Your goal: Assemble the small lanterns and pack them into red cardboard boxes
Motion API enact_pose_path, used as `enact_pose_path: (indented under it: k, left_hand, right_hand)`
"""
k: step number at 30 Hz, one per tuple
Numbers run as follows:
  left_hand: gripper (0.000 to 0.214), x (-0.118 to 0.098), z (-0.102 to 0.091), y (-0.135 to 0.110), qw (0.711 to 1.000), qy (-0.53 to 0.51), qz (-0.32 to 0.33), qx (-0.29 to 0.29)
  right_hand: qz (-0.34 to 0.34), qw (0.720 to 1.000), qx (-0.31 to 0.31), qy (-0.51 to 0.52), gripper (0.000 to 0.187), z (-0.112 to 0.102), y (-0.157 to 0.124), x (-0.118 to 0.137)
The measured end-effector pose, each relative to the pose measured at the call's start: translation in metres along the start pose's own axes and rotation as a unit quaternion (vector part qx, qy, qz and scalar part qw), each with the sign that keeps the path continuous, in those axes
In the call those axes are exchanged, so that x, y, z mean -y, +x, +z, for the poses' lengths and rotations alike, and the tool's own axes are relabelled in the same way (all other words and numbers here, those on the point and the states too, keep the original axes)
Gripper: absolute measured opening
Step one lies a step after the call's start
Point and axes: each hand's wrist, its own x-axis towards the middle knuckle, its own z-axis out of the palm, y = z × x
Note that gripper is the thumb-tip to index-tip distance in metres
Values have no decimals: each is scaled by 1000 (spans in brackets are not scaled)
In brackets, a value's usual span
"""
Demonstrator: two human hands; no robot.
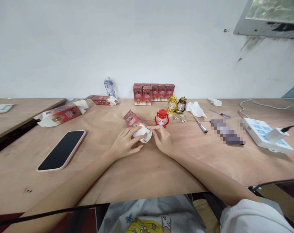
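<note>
While I sit at the wooden table (142, 171) by a white wall (112, 42), my left hand (125, 142) and right hand (162, 139) both pinch the box (137, 124) flaps. The box lies at table centre, a red lantern (161, 117) just behind, a phone (62, 149) at left.

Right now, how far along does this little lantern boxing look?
Five closed red boxes stand in a row by the wall, so some look finished. In hand: the left hand and right hand work the white flap of an open box lying on the table. Still unboxed: a red lantern, a gold lantern and a black lantern; two opened boxes lie left.
</note>
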Motion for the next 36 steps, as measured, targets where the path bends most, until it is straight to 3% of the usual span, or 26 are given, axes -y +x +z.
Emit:
enact_pose_path:
  k: [5,8,11,15,21,24,27,31,34,36]
  left_hand:
    - [21,2,3,-2,993,106,43,-27]
    - [9,4,3,-1,996,59,70,-17]
    - [9,5,2,2,996,23,89,-17]
    - [17,4,0,4,995,49,84,-9]
    - [18,6,0,3,999,22,43,19]
    - [22,8,1,1,998,46,44,3]
    - [28,9,2,0,995,73,62,-20]
    - [23,8,2,2,991,95,90,-27]
    - [12,7,1,3,991,94,93,-30]
    - [17,6,1,3,993,76,84,-22]
  right_hand:
    - [-78,993,89,-2,18,0,1,10]
    - [-88,990,114,-6,19,3,-1,13]
    - [-92,989,111,-19,20,4,-2,13]
    - [-93,990,99,-22,26,6,-3,11]
    - [-98,985,142,-18,46,9,-5,13]
    - [-39,990,132,3,50,9,-6,12]
    - [66,992,95,54,50,10,-5,6]
    - [167,968,98,159,38,11,-2,-4]
    - [211,947,86,226,29,12,0,-7]
    - [232,933,74,265,30,12,2,-6]
